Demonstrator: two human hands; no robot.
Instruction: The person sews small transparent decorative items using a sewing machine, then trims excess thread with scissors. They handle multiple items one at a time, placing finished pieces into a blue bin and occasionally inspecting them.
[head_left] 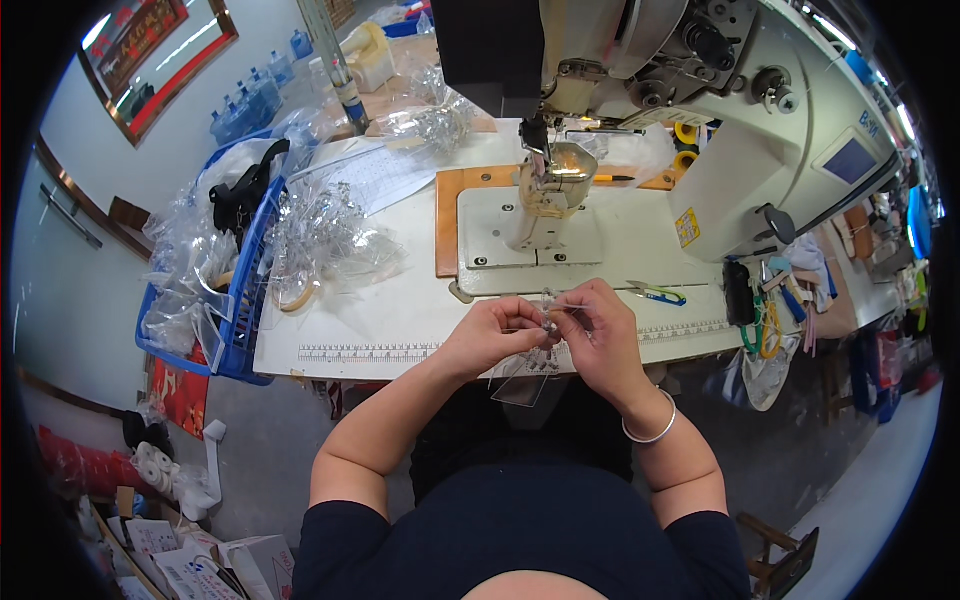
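Both hands meet over the table's front edge, just before the sewing machine. My left hand pinches a clear plastic piece with small shiny silver bits along it. From the other side my right hand grips the same piece, thumb and fingertips pressed together. Part of the piece hangs below my fingers, past the table edge. Its exact kind is unclear, and my fingers hide the middle. Beyond my hands stands the machine's post bed on a white plate, with the needle area above it.
On the left, a heap of clear plastic pieces lies beside a blue basket filled with plastic and a black item. A ruler strip runs along the front edge. Thread snips lie right of my hands; tools hang farther right.
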